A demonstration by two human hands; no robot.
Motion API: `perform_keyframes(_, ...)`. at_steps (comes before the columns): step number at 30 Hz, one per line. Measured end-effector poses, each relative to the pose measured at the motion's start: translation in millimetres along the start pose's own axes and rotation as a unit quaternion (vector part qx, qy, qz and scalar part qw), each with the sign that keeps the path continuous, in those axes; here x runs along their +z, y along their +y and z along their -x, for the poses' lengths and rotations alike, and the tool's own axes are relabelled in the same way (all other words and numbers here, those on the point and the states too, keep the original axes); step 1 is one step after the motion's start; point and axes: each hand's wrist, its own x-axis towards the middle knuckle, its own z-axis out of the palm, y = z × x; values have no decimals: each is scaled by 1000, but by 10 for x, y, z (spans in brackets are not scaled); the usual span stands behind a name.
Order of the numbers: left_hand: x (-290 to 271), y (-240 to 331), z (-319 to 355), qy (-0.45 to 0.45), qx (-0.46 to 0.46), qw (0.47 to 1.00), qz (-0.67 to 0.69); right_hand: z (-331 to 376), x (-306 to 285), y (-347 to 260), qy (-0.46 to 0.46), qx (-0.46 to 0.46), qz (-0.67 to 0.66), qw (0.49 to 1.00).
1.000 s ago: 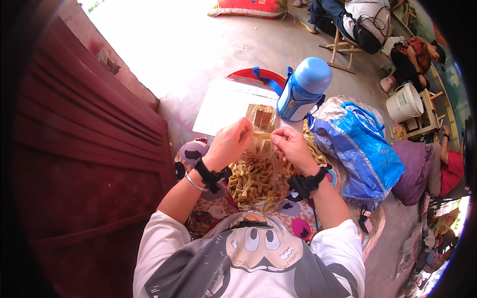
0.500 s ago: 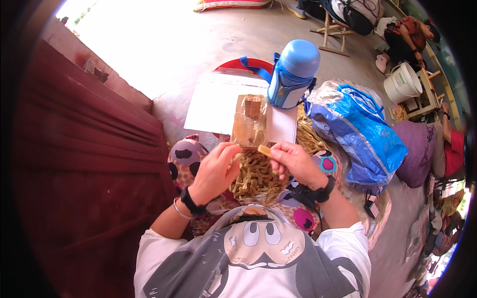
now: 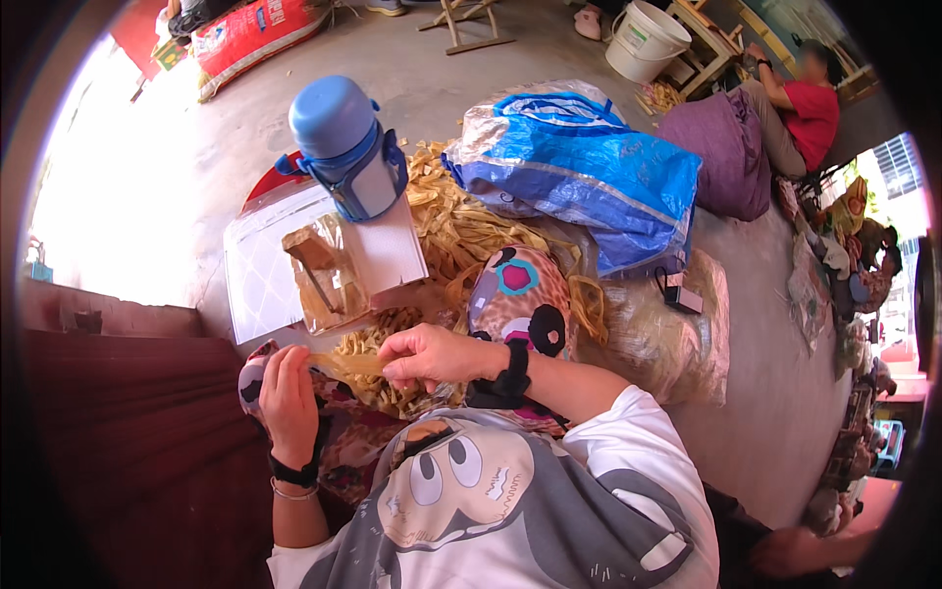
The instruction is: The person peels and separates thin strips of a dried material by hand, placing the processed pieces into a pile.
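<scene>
My left hand (image 3: 288, 393) and my right hand (image 3: 428, 355) are closed on a flat, yellowish-tan strip (image 3: 345, 363), which spans the space between their fingertips. Below the strip, in my lap, is a heap of short, knobbly pieces (image 3: 385, 395) of the same colour. Just beyond my hands a brown block wrapped in clear film (image 3: 339, 280) lies on white sheets (image 3: 260, 260). A blue flask (image 3: 339, 123) with a strap stands on the sheets' far side. Long, loose yellowish strips (image 3: 446, 201) are piled right of the flask.
A blue woven bag (image 3: 608, 162) sits to the right, with a clear plastic bundle (image 3: 638, 344) nearer me. Dark red panelling (image 3: 128, 422) runs along my left. Farther off are a purple sack (image 3: 716, 152), a white bucket (image 3: 643, 44), a red sack (image 3: 260, 39) and a seated person (image 3: 810, 113).
My view has swung right, so the scene sits farther left. The short tan piece in my right fingers is gone from sight; a longer strip now stretches between both hands.
</scene>
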Motion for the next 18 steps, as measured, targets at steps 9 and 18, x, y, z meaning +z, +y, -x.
perform_keyframes(9,367,226,523,-308,-308,836,333,-83,76,210,38,-238,61,969)
perform_keyframes(18,262,139,251,-134,-345,725,581,-73,101,176,92,-62,-41,993)
